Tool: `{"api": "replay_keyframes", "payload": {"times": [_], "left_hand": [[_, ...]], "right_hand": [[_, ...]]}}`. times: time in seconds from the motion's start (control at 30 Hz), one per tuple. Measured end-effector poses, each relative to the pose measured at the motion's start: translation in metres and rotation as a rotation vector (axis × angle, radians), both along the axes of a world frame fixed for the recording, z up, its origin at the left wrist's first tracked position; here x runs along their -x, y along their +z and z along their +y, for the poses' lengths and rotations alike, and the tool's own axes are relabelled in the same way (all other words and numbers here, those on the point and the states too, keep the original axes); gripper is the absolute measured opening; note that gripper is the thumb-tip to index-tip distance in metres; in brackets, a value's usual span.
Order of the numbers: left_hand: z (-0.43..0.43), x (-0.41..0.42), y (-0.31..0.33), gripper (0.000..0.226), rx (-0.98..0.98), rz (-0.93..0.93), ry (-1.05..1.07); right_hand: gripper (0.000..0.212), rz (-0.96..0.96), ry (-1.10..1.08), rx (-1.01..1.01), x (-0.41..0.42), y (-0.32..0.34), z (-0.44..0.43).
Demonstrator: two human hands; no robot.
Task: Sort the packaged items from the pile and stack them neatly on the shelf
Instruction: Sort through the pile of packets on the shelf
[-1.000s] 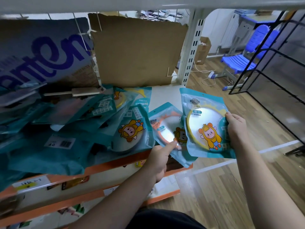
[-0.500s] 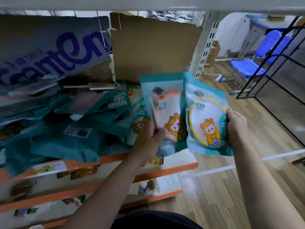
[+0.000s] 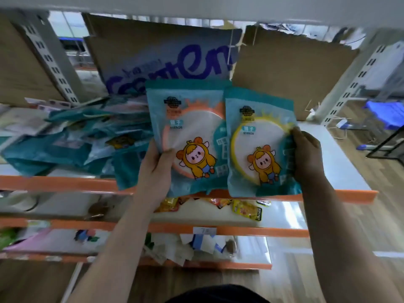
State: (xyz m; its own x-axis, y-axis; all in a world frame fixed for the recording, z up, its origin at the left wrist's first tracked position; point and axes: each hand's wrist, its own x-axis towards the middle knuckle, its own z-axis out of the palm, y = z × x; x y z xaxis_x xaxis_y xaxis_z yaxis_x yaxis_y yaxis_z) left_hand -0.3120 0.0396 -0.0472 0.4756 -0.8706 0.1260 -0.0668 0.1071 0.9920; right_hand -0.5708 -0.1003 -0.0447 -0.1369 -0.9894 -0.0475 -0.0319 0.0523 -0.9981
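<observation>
Since the earlier frames the orange-rimmed mirror packet (image 3: 192, 132) has been lifted clear of the shelf front and brought upright. It is now held level with the yellow-rimmed mirror packet (image 3: 258, 149), which overlaps its right-hand edge. The shelf (image 3: 341, 162) is recorded below and behind both grips, with bare white deck showing beyond the right-hand grip. The pile (image 3: 65, 141) of teal packets is heaped loosely on that deck, outboard of the left-hand grip, and is not yet sorted. Both held packets are raised off the deck and face the camera. The left hand (image 3: 155, 171) is closed on the lower left margin of the orange-rimmed packet, with the thumb (image 3: 168, 153) laid across the front and the fingers hidden behind. The right hand (image 3: 306, 158) is closed on the right edge of the yellow-rimmed packet, the fingers curled round it; the thumb cannot be seen. Each packet is judged to be light: a glossy film pouch, limp at the margins and stiffened at the centre by a rigid round mirror. The film is expected to be slippery, and the mirror should be treated as breakable. Hold is best taken at a side edge, directly over the mirror's rim, so that the disc and not loose film is pinched. It is advised that packets be laid flat on the deck, faces aligned, and set down rather than dropped.
</observation>
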Motion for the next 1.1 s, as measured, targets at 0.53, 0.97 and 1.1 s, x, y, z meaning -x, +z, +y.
{"api": "replay_keyframes", "payload": {"times": [0.53, 0.97, 1.1], "left_hand": [[0.189, -0.288, 0.010, 0.018, 0.025, 0.144, 0.203], [0.231, -0.503, -0.013, 0.015, 0.024, 0.144, 0.394], [0.226, -0.580, -0.009, 0.015, 0.020, 0.166, 0.430]], "right_hand": [[0.009, -0.423, 0.202, 0.013, -0.320, -0.010, 0.128], [0.004, -0.142, 0.444, 0.220, -0.553, 0.003, 0.148], [0.006, -0.153, 0.446, 0.222, -0.631, 0.009, 0.144]]}}
